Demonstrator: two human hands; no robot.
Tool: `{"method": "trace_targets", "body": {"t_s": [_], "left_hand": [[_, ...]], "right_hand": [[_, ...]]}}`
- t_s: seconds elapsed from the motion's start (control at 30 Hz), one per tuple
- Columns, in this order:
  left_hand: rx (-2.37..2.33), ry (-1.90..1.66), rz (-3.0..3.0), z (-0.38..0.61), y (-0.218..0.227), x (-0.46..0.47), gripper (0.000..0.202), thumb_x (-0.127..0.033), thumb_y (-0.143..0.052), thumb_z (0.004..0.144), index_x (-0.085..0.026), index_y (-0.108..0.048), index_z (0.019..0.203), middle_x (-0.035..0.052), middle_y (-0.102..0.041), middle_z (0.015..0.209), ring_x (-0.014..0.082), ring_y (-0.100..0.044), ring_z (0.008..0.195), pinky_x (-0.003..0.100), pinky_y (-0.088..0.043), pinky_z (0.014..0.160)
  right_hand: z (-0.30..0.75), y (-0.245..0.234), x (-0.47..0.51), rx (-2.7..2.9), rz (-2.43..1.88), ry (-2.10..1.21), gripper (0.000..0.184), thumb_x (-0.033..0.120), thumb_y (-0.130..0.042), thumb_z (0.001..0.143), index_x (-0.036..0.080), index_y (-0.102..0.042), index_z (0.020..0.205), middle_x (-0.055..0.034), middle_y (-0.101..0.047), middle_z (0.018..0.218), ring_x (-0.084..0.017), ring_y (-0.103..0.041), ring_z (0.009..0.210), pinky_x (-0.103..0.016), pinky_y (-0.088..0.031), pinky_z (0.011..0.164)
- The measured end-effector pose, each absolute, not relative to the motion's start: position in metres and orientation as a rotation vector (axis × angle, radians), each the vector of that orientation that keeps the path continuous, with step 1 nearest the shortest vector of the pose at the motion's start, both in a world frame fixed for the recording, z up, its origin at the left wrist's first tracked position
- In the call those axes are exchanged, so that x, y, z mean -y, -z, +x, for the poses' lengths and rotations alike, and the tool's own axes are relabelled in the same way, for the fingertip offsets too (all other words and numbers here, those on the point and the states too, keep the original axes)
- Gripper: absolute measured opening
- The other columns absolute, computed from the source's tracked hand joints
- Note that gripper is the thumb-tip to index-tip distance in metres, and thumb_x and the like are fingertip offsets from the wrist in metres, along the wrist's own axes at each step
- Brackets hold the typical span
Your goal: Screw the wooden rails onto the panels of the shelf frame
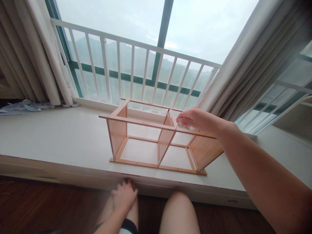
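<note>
A light wooden shelf frame point(136, 121) lies on its side on the white window ledge point(60, 136), with an upright divider panel in its middle. My right hand point(195, 118) reaches over it, fingers pinched together at the top rail just right of the divider; whatever sits between the fingertips is too small to make out. My left hand point(124, 195) rests low on my knee by the ledge's front edge, fingers curled, holding nothing that I can see.
A white railing point(136, 45) and large window stand behind the ledge. Curtains point(36, 58) hang at both sides. Scraps of paper point(26, 106) lie at the ledge's far left. Dark wooden floor point(48, 208) lies below, with my knees near the ledge.
</note>
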State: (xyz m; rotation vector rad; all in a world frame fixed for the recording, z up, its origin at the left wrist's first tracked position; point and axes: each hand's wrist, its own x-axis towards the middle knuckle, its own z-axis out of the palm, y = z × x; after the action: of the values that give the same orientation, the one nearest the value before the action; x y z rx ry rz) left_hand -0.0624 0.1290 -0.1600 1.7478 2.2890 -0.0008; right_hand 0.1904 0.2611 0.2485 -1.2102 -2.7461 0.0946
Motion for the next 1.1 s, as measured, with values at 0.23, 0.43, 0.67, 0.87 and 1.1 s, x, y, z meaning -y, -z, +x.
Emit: {"method": "trace_targets", "body": {"t_s": [0.23, 0.43, 0.67, 0.87, 1.1], "left_hand": [[-2.315, -0.038, 1.758, -0.063, 0.17, -0.129, 0.051, -0.039, -0.046, 0.082, -0.014, -0.053, 0.126, 0.0222, -0.057, 0.116, 0.0388, -0.054, 0.103, 0.061, -0.04, 0.084], [-2.324, -0.057, 1.783, -0.062, 0.172, -0.129, 0.049, -0.038, -0.044, 0.082, -0.013, -0.054, 0.123, 0.0234, -0.055, 0.12, 0.0389, -0.054, 0.102, 0.061, -0.04, 0.082], [-2.291, -0.007, 1.758, -0.062, 0.161, -0.128, 0.051, -0.038, -0.043, 0.083, -0.013, -0.052, 0.126, 0.023, -0.057, 0.119, 0.0384, -0.053, 0.104, 0.06, -0.041, 0.082], [-2.295, -0.022, 1.774, -0.062, 0.163, -0.128, 0.05, -0.039, -0.043, 0.083, -0.013, -0.053, 0.124, 0.0227, -0.056, 0.118, 0.0392, -0.053, 0.104, 0.061, -0.041, 0.082], [-2.332, -0.079, 1.822, -0.06, 0.171, -0.127, 0.049, -0.037, -0.044, 0.082, -0.012, -0.055, 0.123, 0.0216, -0.057, 0.112, 0.0386, -0.055, 0.098, 0.06, -0.042, 0.078]], "right_hand": [[0.174, -0.252, -0.248, 2.723, -1.392, 0.376, 0.04, 0.036, -0.041, 0.094, 0.017, -0.064, 0.067, -0.0033, -0.057, 0.059, -0.013, -0.043, 0.056, -0.027, -0.028, 0.057], [0.162, -0.242, -0.25, 2.569, -1.724, 0.484, 0.043, 0.031, -0.037, 0.093, 0.016, -0.062, 0.061, -0.0092, -0.061, 0.065, -0.016, -0.049, 0.057, -0.031, -0.025, 0.055], [0.166, -0.252, -0.245, 2.569, -1.68, 0.525, 0.045, 0.039, -0.032, 0.099, 0.018, -0.064, 0.076, -0.0119, -0.066, 0.079, -0.02, -0.057, 0.07, -0.03, -0.028, 0.06], [0.178, -0.257, -0.245, 2.721, -1.59, 0.608, 0.03, 0.037, -0.037, 0.099, 0.019, -0.059, 0.088, -0.0084, -0.065, 0.073, -0.019, -0.056, 0.065, -0.03, -0.027, 0.061], [0.175, -0.252, -0.234, 2.733, -1.555, 0.589, 0.026, 0.033, -0.038, 0.098, 0.021, -0.052, 0.082, -0.0057, -0.064, 0.073, -0.018, -0.055, 0.063, -0.028, -0.026, 0.058]]}}
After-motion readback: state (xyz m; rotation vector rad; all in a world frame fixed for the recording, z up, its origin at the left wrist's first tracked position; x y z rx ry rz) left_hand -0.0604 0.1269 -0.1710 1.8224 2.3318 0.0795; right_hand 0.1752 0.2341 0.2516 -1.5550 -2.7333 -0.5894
